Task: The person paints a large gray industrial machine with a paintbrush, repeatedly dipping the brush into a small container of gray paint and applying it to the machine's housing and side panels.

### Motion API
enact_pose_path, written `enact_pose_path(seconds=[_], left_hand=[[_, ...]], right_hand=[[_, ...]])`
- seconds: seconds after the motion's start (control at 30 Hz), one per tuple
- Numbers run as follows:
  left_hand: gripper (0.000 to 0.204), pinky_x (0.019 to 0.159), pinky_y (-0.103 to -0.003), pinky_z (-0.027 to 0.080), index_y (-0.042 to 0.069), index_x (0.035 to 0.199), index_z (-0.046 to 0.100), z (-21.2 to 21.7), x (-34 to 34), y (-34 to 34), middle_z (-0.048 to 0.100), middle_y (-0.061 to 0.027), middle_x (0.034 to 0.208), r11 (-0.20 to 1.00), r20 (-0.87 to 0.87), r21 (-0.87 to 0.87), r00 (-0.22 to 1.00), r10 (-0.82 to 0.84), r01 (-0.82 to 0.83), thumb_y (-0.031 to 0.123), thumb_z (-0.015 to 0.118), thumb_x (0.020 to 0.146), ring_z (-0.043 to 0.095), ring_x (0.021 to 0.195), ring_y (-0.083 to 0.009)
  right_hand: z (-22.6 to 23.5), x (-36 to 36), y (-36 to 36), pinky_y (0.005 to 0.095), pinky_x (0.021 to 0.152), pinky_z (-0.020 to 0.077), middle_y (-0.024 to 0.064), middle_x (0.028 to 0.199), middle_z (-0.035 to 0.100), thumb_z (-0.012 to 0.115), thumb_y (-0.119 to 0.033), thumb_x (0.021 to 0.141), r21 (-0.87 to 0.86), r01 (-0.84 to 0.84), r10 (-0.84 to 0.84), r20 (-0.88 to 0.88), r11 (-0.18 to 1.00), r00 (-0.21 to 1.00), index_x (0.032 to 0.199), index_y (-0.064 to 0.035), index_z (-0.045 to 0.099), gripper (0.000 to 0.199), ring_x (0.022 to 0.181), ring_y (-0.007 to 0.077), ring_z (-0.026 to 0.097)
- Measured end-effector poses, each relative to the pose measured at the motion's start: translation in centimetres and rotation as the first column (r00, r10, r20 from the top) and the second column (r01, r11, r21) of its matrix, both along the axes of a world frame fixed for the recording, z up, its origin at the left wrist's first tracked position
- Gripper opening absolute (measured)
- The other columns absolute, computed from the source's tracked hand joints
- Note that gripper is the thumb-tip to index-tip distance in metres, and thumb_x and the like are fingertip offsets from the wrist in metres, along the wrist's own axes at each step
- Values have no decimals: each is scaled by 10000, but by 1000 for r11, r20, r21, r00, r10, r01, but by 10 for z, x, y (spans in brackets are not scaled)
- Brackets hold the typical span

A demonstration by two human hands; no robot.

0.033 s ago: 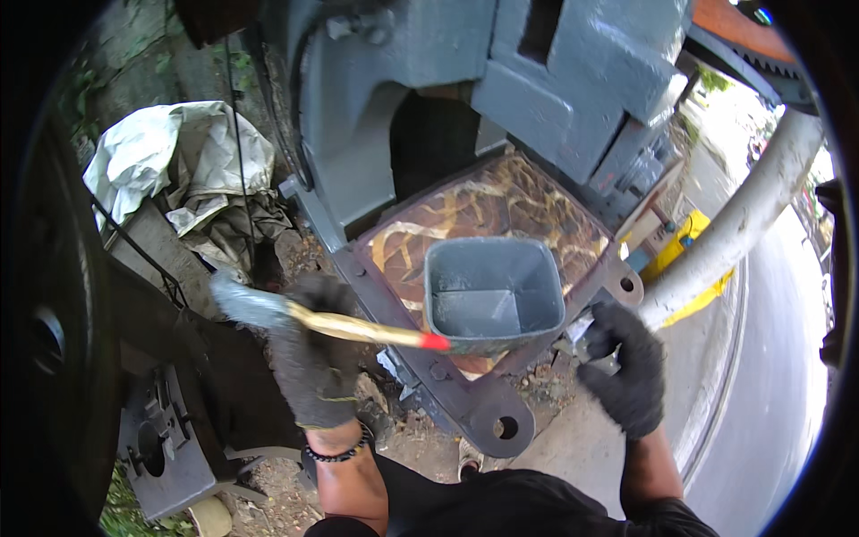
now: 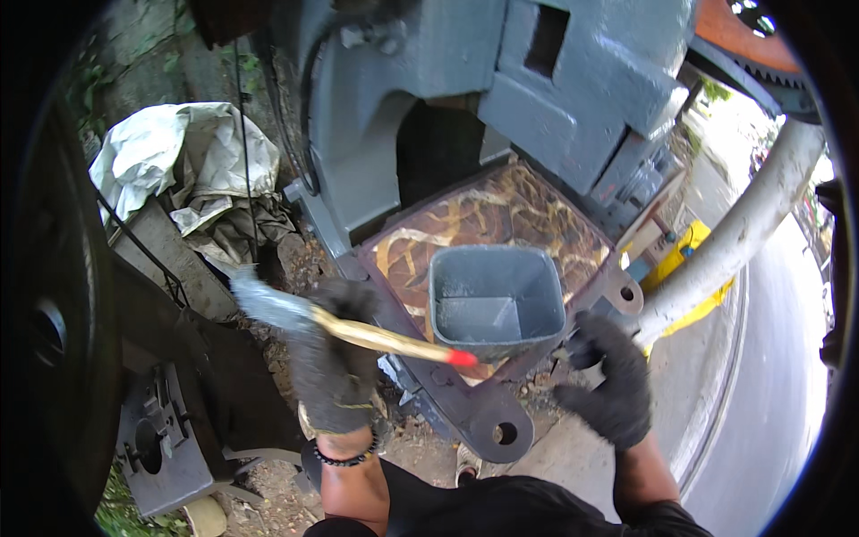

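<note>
A paintbrush (image 2: 385,338) with a light wooden handle, a red tip and grey-blue bristles lies across my gloved left hand (image 2: 335,367), whose fingers are closed around it. The bristles point left, the red tip right, close to the container. A grey open rectangular container (image 2: 497,300) stands on a brown-and-gold patterned board (image 2: 403,246) on the machine's base. Inside it, the walls look grey and coated. My gloved right hand (image 2: 608,376) is just right of the container, fingers curved and apart, with nothing visible between them.
A large blue-grey painted machine (image 2: 573,116) rises behind the board; its base has lugs with holes (image 2: 501,430). A crumpled white tarp (image 2: 188,157) lies at left, beside dark machinery. At right are a pale pole (image 2: 734,233), yellow material (image 2: 671,268) and a road.
The left hand and paintbrush have shifted slightly right and down in the picture. My right hand has moved a little left and its fingers have spread; a shiny bit near them no longer shows.
</note>
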State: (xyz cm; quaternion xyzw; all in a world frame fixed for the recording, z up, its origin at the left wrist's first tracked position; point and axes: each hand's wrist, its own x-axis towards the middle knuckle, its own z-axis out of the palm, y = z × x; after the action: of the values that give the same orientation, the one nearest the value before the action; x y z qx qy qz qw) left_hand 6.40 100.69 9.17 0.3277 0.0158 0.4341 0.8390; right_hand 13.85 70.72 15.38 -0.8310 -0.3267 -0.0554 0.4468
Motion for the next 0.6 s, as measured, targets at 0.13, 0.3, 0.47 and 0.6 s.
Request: enact_pose_path(seconds=[0.13, 0.3, 0.47, 0.6], left_hand=[[448, 963, -368, 525, 21, 1239, 640, 38, -2, -52, 678, -103, 1180, 958, -173, 63, 948, -265, 280, 406, 682, 1013, 642, 1089, -203], [310, 755, -289, 539, 44, 1240, 665, 46, -2, -84, 684, -27, 1059, 884, -392, 40, 821, -415, 466, 300, 640, 1066, 645, 906, -99], [394, 945, -370, 527, 22, 1381, 605, 32, 7, -87, 679, -122, 1263, 426, -545, 643, 771, -329, 636, 197, 632, 1029, 657, 1141, -271], [451, 1023, -345, 535, 2, 1436, 586, 41, -6, -90, 694, -168, 1297, 356, -388, 641, 687, -614, 680, 206, 660, 1041, 671, 1189, -247]], right_hand=[[18, -18, 57, 389, 866, 573, 148, 1096, 722, 971, -281, 683, -224, -167, 225, 268, 960, 937, 1371, 6, 620, 825, 974, 266, 719], [8, -32, 79, 429, 862, 561, 155, 1037, 751, 794, -300, 899, 96, -199, 176, 211, 975, 961, 1259, 10, 688, 486, 969, 290, 728], [19, -22, 67, 333, 691, 522, 94, 916, 690, 650, -418, 1021, 323, -23, -72, 280, 946, 957, 1137, 48, 684, 481, 767, 187, 657], [71, 8, 40, 256, 604, 519, 92, 921, 693, 648, -410, 1028, 269, 117, -139, 64, 956, 988, 1239, 25, 641, 484, 712, 146, 649]])
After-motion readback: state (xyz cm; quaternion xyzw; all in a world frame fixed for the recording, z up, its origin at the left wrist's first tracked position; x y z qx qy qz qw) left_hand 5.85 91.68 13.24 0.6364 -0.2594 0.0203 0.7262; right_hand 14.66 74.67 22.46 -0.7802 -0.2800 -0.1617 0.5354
